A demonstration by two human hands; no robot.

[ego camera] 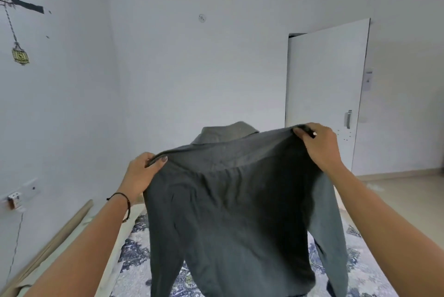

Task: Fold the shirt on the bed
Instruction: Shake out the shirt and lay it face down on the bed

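A dark grey collared shirt [230, 200] hangs in the air in front of me, back side facing me, collar at the top. My left hand [141, 174] pinches its left shoulder seam with thumb on top. My right hand [317, 145] grips the right shoulder, fingers curled over the fabric edge. The sleeves and hem droop down over the bed [134, 256], which has a white cover with a blue pattern. The lower hem is out of view at the bottom.
A white wall stands close on the left with a socket [14, 200] and a birdcage decal [21, 55]. A wooden bed rail [60, 231] runs along the left. A white door [326, 102] is ajar at the back right, with bare floor [408, 191] beside the bed.
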